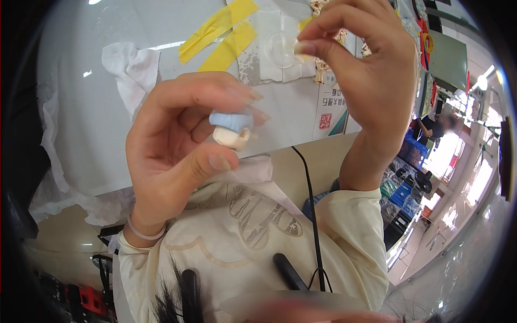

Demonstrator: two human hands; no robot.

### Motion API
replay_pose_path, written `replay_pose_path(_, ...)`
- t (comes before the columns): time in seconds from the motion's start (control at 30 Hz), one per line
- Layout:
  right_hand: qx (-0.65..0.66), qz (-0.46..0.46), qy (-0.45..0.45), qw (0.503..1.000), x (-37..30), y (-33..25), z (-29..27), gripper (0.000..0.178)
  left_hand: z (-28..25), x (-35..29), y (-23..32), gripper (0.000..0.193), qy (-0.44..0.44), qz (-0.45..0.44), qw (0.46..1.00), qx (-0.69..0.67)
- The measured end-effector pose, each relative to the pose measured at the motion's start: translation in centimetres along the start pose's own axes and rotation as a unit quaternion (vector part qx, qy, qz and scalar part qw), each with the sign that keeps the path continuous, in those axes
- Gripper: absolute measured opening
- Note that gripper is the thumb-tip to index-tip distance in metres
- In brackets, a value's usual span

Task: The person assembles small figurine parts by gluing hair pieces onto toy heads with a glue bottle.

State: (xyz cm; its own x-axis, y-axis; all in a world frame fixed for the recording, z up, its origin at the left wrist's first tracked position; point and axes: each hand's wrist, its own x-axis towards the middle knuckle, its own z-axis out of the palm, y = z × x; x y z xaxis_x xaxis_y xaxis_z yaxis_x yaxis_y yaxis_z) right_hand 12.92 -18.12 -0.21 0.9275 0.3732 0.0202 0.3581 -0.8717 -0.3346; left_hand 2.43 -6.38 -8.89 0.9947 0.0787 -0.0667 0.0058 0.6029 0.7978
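Between the thumb and fingers of my left hand (pixel 164 126) is a small doll head (pixel 231 129), cream-coloured with a light blue cap. That hand is raised over the near side of the table. My right hand (pixel 371 64) hovers at the far side, thumb and forefinger pinched together at the rim of a clear round dish (pixel 281 49). Whatever lies between those fingertips is too small to make out. Under the dish is a white sheet (pixel 264 70) on a speckled grey pad.
Yellow tape strips (pixel 215 32) and a crumpled white cloth (pixel 131 70) lie on the pale table (pixel 177 59). Several small cream and red pieces (pixel 320 72) sit behind my right hand, near a printed card (pixel 329 116). A black cable (pixel 308 183) hangs before me.
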Motion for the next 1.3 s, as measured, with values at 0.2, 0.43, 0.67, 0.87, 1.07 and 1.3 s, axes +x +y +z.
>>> replay_pose_path(0.2,0.058,-0.141,0.077,0.985,-2.9,1.7,-0.4,0.018,0.2,-0.7,0.6,0.049,0.024,-0.047,0.999,0.001)
replay_pose_path(0.43,0.376,-0.159,0.067,0.91,-6.8,1.4,1.5,0.023,1.0,-2.2,1.1,0.051,0.019,-0.052,0.998,0.0)
replay_pose_path(0.67,0.444,-0.107,0.003,0.89,-8.3,1.4,2.2,0.023,0.7,-3.3,0.4,0.049,-0.041,0.038,0.996,0.063)
replay_pose_path(0.87,0.397,-0.109,0.02,0.911,-9.3,1.2,1.6,0.023,0.8,-4.0,0.2,0.05,-0.06,0.104,0.986,0.117)
replay_pose_path(1.07,0.373,-0.123,0.044,0.919,-10.1,1.1,1.7,0.023,0.6,-4.2,0.2,0.05,-0.074,0.144,0.973,0.163)
replay_pose_path(1.3,0.485,-0.074,0.091,0.866,-10.9,1.5,1.7,0.026,1.1,-4.4,0.3,0.049,-0.039,0.092,0.992,0.075)
